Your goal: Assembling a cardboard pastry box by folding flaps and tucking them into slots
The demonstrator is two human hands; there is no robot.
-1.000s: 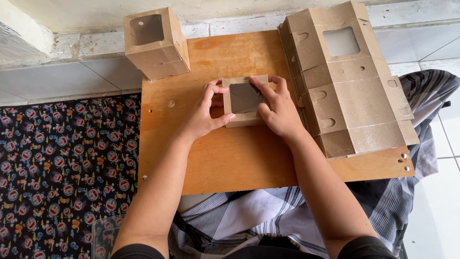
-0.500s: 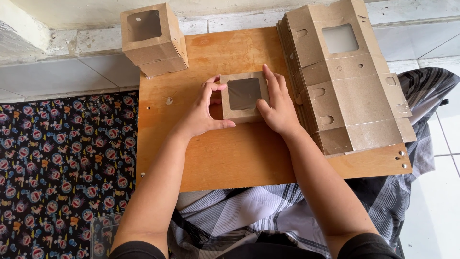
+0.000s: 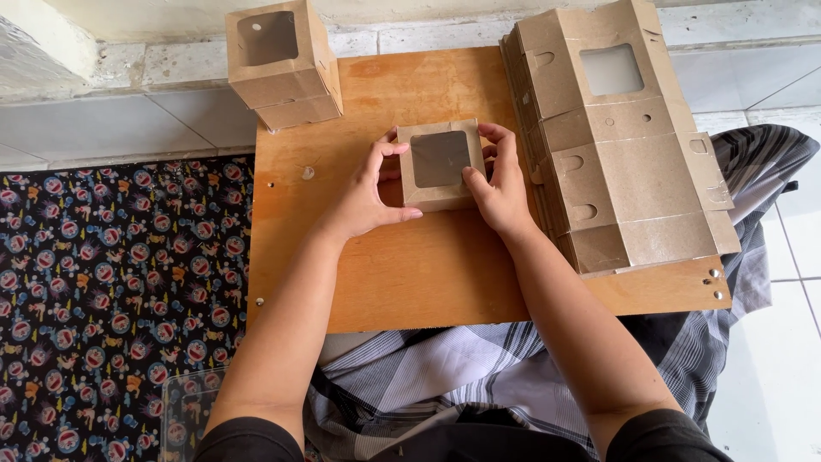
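Both hands, left [image 3: 369, 195] and right [image 3: 500, 184], grip small brown cardboard box with clear window [image 3: 440, 162] mid wooden board [image 3: 410, 274]. Looks light, crushable; I'd hold side walls, not film.

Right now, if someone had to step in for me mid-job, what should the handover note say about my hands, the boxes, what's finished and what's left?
Left hand: fingers on the left side of the small windowed cardboard box, thumb by its lower corner.
Right hand: clasping the box's right side.
The box sits on the wooden board, window up, looking closed.
Done: two assembled boxes stacked at the board's far left corner.
Left: a stack of flat unfolded box blanks on the board's right side.
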